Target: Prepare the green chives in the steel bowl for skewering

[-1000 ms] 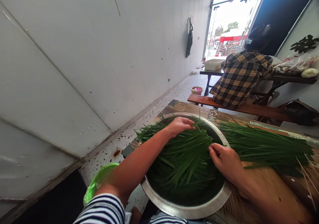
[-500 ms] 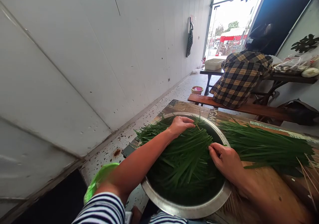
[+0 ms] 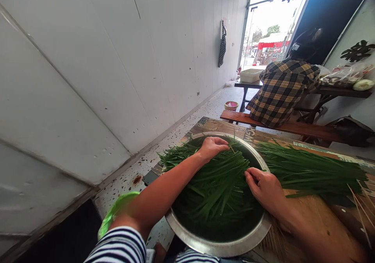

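A wide metal basin [image 3: 222, 249] holds a mass of long green garlic chives [image 3: 215, 189]. Over its far side, my left hand [image 3: 213, 148] is closed, with its fingertips pinched at a thin wooden skewer [image 3: 232, 150]. The skewer slants down into the bunched chives toward my other hand. At the basin's right side my right hand [image 3: 262, 183] is also closed, thumb and forefinger pinched beside the bunch's gathered ends. Its grip lies in line with the skewer, though the skewer's middle is hidden by leaves.
More chives [image 3: 316, 169] lie on the wooden table [image 3: 316, 212] at right. Loose skewers [image 3: 359, 212] and a skewer bundle [image 3: 274, 239] rest there too. A green bag [image 3: 117, 212] is at lower left. A person in a plaid shirt [image 3: 281, 91] sits on a bench [image 3: 310, 130] ahead.
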`<act>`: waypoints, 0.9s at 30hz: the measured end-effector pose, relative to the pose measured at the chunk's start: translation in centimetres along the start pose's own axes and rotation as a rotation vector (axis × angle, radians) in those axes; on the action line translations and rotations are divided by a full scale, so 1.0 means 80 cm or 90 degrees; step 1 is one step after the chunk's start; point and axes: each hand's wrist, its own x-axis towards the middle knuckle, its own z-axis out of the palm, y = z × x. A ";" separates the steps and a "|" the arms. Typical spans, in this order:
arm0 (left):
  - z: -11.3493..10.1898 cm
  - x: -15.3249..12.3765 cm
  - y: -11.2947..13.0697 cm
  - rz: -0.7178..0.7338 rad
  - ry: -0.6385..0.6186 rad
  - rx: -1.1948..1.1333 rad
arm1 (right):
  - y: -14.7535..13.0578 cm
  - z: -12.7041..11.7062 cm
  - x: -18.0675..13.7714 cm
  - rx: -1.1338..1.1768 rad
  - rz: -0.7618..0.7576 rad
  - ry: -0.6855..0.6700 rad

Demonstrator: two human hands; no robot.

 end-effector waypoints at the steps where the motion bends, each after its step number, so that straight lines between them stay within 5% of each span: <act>1: 0.000 -0.001 0.001 0.000 0.001 0.004 | 0.000 0.000 0.000 0.001 0.001 -0.001; 13: -0.002 0.001 -0.008 0.020 -0.026 0.044 | 0.000 0.000 0.000 0.000 0.000 0.003; 19: 0.002 -0.010 0.002 -0.010 -0.125 0.053 | 0.002 0.000 0.000 0.016 0.009 0.002; 27: -0.030 0.001 0.009 0.004 -0.059 0.000 | 0.005 0.002 0.000 0.028 0.013 0.049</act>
